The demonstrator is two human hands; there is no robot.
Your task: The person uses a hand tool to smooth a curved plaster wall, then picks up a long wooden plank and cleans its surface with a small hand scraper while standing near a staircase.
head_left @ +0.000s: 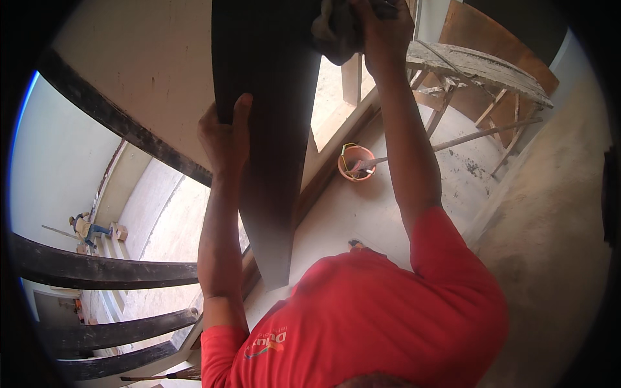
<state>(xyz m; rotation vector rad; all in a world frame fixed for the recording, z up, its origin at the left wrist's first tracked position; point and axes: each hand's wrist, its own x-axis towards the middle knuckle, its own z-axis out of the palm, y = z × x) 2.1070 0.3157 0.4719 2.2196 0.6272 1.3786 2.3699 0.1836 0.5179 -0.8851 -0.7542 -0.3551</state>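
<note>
A long dark board [275, 129] runs from the top of the view down toward my chest, narrowing at its near end. My left hand [226, 132] grips its left edge, with the thumb raised along the face. Up at the top right, my right hand [387, 29] is closed on a crumpled dark grey rag [336, 31]. The rag lies at the board's right edge and seems to touch it. Part of the right hand's fingers is hidden behind the rag and cut off by the view's top edge.
An orange bucket [347, 155] with a pole leaning in it stands on the floor at right. Behind it are a paint-spattered wooden trestle [479, 64] and a brown sheet [475, 29]. Dark curved bars [103, 268] cross the left side. Far below left, another person [83, 226] stands by a box [119, 231].
</note>
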